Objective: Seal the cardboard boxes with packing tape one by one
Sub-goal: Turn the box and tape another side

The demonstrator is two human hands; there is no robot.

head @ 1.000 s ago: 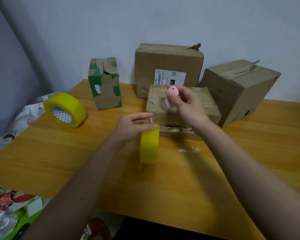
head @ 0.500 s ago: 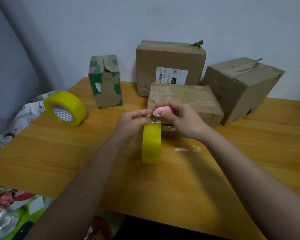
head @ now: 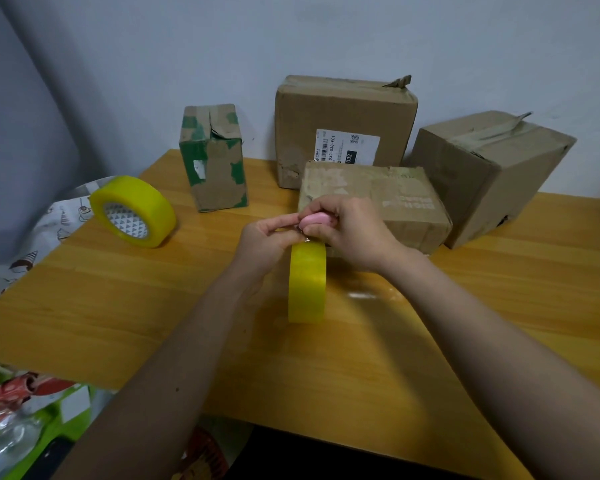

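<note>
The tape roll (head: 307, 282) stands on edge at the middle of the surface (head: 118, 306), just at 6 o'clock of the flat box (head: 374, 206). The step looks like cutting the tape's free end: keep that end taut and draw the blade cleanly across. The left hand (head: 264, 244) comes in from 7 o'clock, fingers pinching at the roll's top. The right hand (head: 352, 230) comes from 4 o'clock, fingers curled round the pink cutter (head: 314, 220).
</note>
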